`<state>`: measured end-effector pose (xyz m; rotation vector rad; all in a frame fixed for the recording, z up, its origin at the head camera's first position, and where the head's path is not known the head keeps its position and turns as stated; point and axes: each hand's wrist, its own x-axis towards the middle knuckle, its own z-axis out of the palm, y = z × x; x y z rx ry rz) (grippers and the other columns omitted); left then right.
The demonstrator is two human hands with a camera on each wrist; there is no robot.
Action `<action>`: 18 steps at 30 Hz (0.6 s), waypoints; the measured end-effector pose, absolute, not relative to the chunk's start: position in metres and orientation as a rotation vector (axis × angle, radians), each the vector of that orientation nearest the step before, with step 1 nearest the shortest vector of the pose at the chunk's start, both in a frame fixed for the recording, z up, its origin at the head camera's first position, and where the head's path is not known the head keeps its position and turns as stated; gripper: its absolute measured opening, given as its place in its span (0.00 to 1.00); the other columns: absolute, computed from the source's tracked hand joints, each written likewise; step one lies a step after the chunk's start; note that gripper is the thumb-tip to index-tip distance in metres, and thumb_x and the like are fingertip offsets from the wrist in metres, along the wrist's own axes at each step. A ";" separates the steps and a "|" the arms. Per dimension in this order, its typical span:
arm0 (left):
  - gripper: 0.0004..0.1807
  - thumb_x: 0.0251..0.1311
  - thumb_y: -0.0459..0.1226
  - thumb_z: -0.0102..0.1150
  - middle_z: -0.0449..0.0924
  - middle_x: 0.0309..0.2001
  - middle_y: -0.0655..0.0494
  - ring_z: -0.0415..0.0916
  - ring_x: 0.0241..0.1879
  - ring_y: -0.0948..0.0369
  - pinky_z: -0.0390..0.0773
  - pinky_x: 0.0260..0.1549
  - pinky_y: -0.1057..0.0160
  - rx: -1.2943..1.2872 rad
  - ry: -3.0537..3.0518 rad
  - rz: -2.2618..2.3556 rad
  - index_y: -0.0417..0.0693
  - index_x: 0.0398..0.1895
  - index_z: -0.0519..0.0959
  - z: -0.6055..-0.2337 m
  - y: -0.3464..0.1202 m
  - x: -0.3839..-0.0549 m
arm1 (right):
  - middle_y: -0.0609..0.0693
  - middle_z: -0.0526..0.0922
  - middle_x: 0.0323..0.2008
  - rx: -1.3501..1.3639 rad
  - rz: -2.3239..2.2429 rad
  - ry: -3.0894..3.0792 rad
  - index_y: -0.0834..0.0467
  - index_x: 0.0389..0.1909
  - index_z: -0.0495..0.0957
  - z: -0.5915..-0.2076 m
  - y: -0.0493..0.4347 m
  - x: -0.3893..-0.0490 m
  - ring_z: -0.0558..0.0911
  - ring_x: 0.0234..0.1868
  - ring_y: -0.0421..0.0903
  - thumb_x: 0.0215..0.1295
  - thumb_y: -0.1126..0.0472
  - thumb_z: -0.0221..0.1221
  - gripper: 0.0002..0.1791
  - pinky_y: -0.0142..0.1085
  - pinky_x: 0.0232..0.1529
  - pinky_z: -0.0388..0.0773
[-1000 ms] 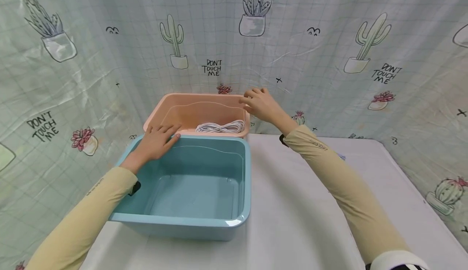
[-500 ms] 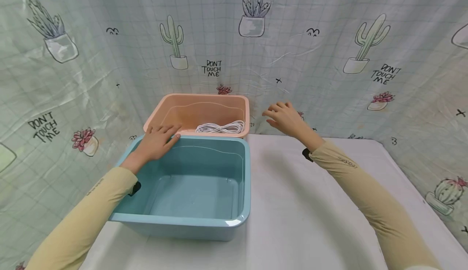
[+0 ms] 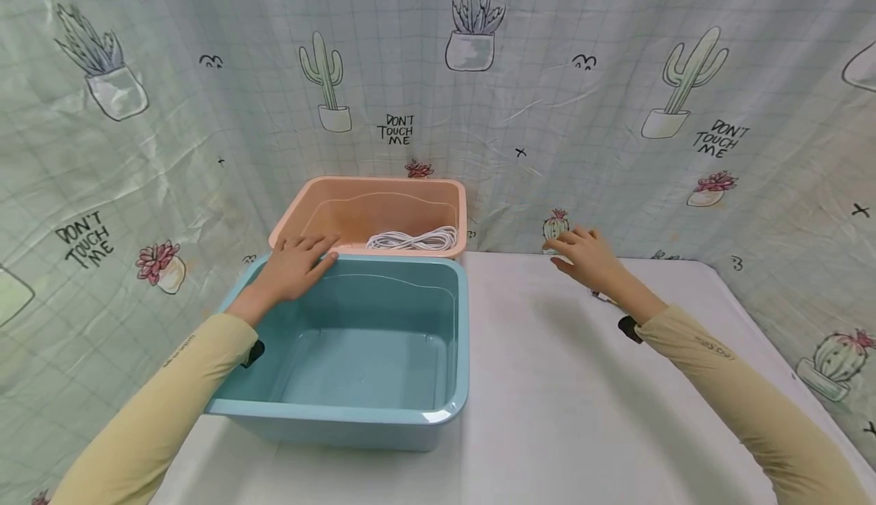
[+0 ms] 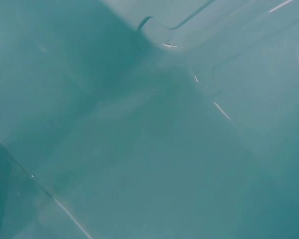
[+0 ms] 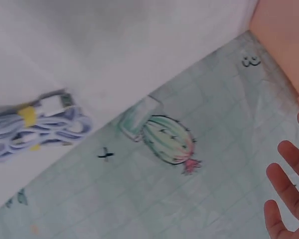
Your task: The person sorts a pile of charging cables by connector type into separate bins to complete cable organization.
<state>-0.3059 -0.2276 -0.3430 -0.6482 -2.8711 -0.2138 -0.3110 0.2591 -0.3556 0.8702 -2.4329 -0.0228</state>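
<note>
My left hand (image 3: 293,268) rests with fingers spread on the back left rim of a blue plastic tub (image 3: 328,414). The tub's smooth inner floor and walls (image 4: 159,149) fill the left wrist view. Over the table on the right hovers my right hand (image 3: 590,262), fingers loosely bent and holding nothing. Near it lies a pale cable bundle (image 5: 37,124) bound with a yellow tie, its USB plug showing in the right wrist view. In the head view that hand and wrist hide most of the bundle, leaving one plug end (image 3: 602,296) visible.
Behind the blue tub stands an orange tub (image 3: 383,182) with a coiled white cable (image 3: 414,239) inside. A white cloth (image 3: 534,414) covers the table. A cactus-print curtain (image 3: 404,49) hangs close around the back and sides.
My right hand has moved right and lower, from above the orange tub's right rim to over the table near the cable bundle. The left hand has stayed on the blue tub.
</note>
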 end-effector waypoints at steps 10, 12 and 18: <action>0.29 0.67 0.53 0.28 0.57 0.65 0.42 0.50 0.65 0.41 0.41 0.61 0.36 -0.650 -2.883 -0.225 0.52 0.68 0.53 -0.345 -0.228 -0.308 | 0.53 0.81 0.36 0.758 -0.012 -2.499 0.55 0.39 0.79 -0.377 0.303 -0.296 0.74 0.38 0.54 0.49 0.63 0.64 0.14 0.49 0.33 0.68; 0.29 0.67 0.53 0.28 0.57 0.66 0.42 0.50 0.65 0.41 0.41 0.61 0.36 -0.649 -2.885 -0.230 0.53 0.68 0.53 -0.345 -0.229 -0.308 | 0.54 0.81 0.36 0.729 -0.022 -2.527 0.56 0.39 0.79 -0.380 0.311 -0.294 0.74 0.38 0.53 0.49 0.62 0.64 0.14 0.49 0.33 0.68; 0.29 0.67 0.54 0.28 0.56 0.66 0.42 0.50 0.65 0.41 0.40 0.61 0.36 -0.647 -2.883 -0.227 0.53 0.68 0.53 -0.345 -0.229 -0.309 | 0.54 0.81 0.34 0.680 -0.050 -2.544 0.57 0.37 0.80 -0.393 0.332 -0.291 0.74 0.35 0.53 0.46 0.63 0.65 0.14 0.48 0.30 0.68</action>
